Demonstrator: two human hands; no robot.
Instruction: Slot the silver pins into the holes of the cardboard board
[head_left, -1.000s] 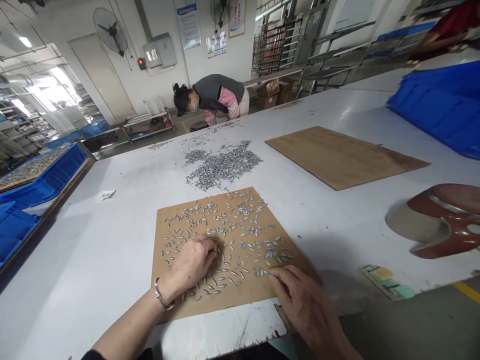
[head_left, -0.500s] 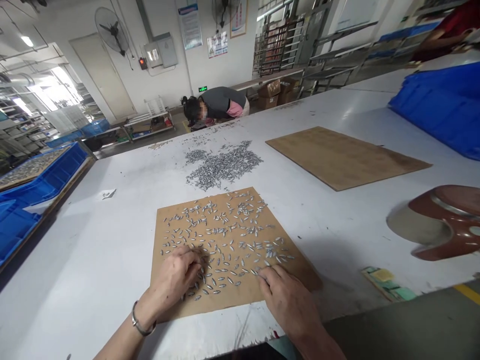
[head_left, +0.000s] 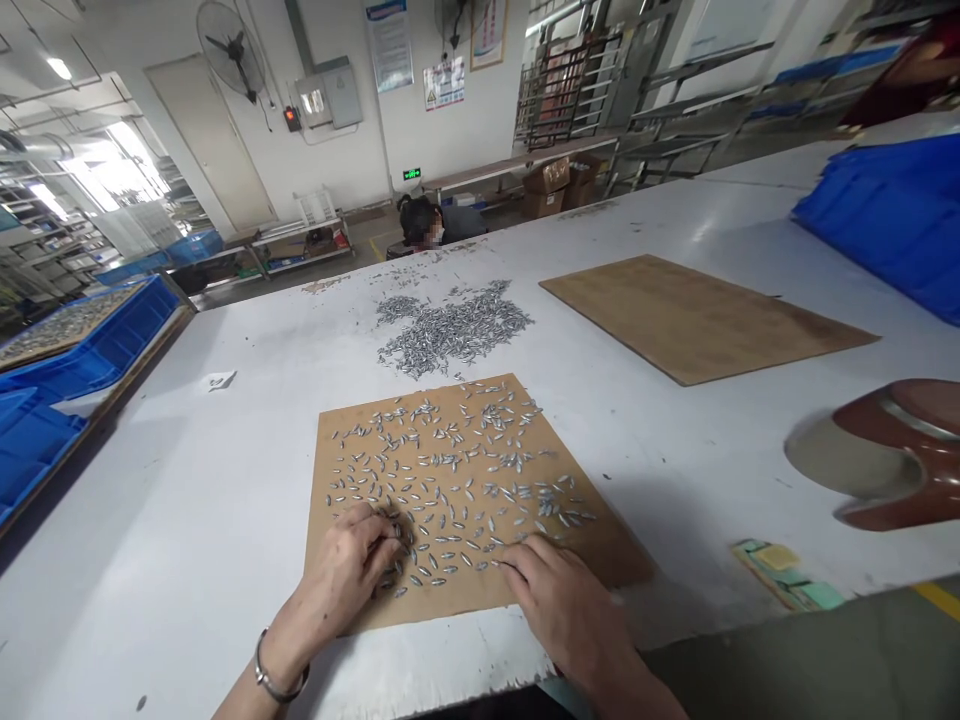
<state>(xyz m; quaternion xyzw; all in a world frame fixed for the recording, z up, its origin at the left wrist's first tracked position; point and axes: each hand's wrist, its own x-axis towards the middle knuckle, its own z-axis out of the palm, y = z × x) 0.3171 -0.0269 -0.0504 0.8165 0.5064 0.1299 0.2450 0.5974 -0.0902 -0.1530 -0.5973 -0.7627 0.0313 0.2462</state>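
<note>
Small metal bits [head_left: 448,460] are strewn over a brown board [head_left: 442,606]. At its 8 o'clock, some are covered by the L hand [head_left: 349,555], fingers curled; grip can't be told. At 4, R hand [head_left: 564,592] is held w/ thumb & finger pinched, contents unclear. A pile [head_left: 459,332] is seen at 12.

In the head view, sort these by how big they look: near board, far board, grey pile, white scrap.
Near board
Far board (farther away, so true sizes unsure)
Grey pile
White scrap
</note>
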